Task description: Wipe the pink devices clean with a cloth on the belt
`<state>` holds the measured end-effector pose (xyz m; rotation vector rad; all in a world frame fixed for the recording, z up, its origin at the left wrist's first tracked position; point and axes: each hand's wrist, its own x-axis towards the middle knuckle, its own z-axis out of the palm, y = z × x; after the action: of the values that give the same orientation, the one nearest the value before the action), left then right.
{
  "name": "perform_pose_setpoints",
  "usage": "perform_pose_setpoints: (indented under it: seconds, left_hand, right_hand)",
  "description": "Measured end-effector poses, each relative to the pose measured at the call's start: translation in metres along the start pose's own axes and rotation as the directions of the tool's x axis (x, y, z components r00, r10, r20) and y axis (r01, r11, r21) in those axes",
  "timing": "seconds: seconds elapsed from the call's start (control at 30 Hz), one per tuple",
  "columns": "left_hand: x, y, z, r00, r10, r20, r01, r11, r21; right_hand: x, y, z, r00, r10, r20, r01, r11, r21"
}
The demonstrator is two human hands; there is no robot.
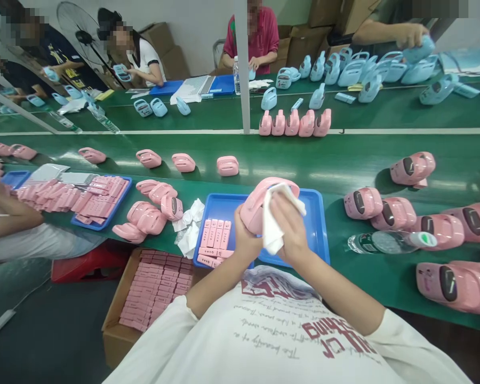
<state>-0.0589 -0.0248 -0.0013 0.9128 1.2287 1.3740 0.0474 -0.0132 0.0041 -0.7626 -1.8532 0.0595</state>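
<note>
A pink plastic device (260, 200) with a handle is held over the blue tray (318, 229). My left hand (245, 237) is wrapped round its lower left side. My right hand (290, 226) presses a white cloth (272, 226) against the device's right side, fingers closed on the cloth. Several small pink flat parts (215, 240) lie in the tray's left half.
Finished pink devices (444, 229) lie on the green table at the right, beside a lying water bottle (384, 241). More pink devices (152, 213) and crumpled cloths (189, 226) lie at the left. A cardboard box of pink parts (156, 288) stands below. Other people work around the conveyor belt (264, 160).
</note>
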Motion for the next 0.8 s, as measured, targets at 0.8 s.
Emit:
perform_pose_setpoints:
  seconds: [0.8]
  left_hand:
    - [-0.004,0.017,-0.031,0.986,0.032,0.164,0.017,0.958,-0.285]
  right_hand:
    - [0.025,0.023,-0.039,0.943,0.152,0.295,-0.255,0.901,0.351]
